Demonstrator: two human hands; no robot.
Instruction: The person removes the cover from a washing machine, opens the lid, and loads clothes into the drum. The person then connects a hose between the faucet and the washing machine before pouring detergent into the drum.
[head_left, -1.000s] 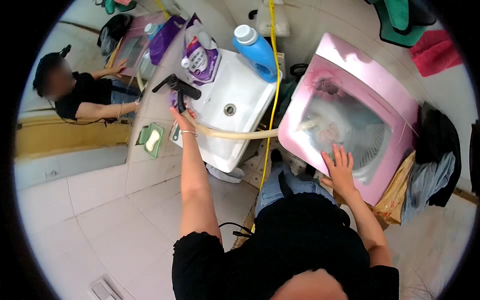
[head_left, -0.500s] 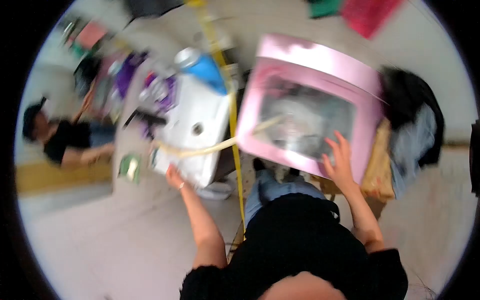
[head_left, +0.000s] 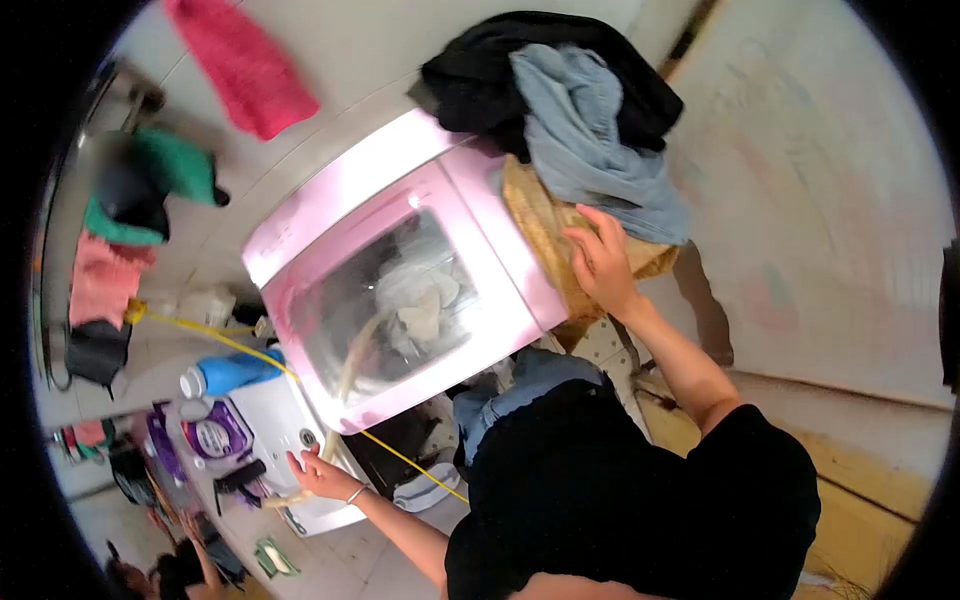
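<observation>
My right hand (head_left: 605, 262), open with its fingers apart, is at the blue jeans (head_left: 580, 130). The jeans lie with black clothing (head_left: 480, 60) on a brown cloth-covered stand (head_left: 545, 235). My left hand (head_left: 328, 478) is open above the white sink (head_left: 275, 415), beside a pale hose (head_left: 350, 375); whether it touches the hose I cannot tell. From the sink the hose runs over the edge of a pink washing machine (head_left: 515, 265) to its central opening or window. Pale wet-looking laundry (head_left: 420, 300) shows there.
A blue bottle (head_left: 230, 373), a purple detergent pack (head_left: 218, 432) and a black handled item (head_left: 240, 480) stand around the sink. A yellow strap (head_left: 395, 455) crosses between sink and washer. Towels, including a pink one (head_left: 250, 75), hang on the wall. A mirror reflects a person.
The view has swung right, toward the jeans. My right hand has gone from over the washing machine to the jeans. My left hand stays near the hose and sink.
</observation>
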